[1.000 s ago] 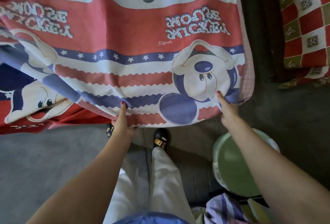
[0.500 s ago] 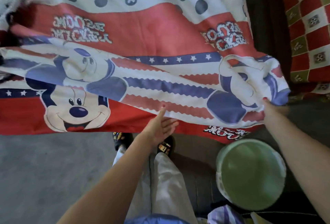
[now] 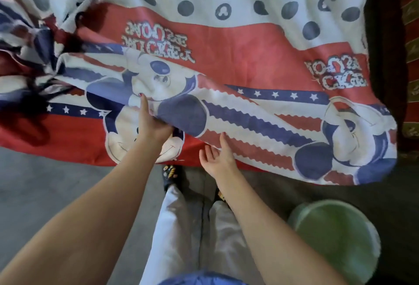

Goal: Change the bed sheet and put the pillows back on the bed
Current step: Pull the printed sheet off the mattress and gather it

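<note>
Head view, left to right: the bed sheet [image 3: 226, 42], red, white and blue with cartoon mice, spreads across the upper frame, bunched at far left. The left hand [image 3: 150, 123] grips its folded edge, thumb on top and fingers curled beneath. The right hand [image 3: 217, 157] is spread, fingertips touching the hem. A green tub [image 3: 335, 239] sits on the floor at lower right.

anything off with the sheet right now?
Yes. The sheet lies askew: its near edge is folded back over itself, and it bunches into wrinkles at far left. The left hand grips the fold; the right hand is open.
</note>
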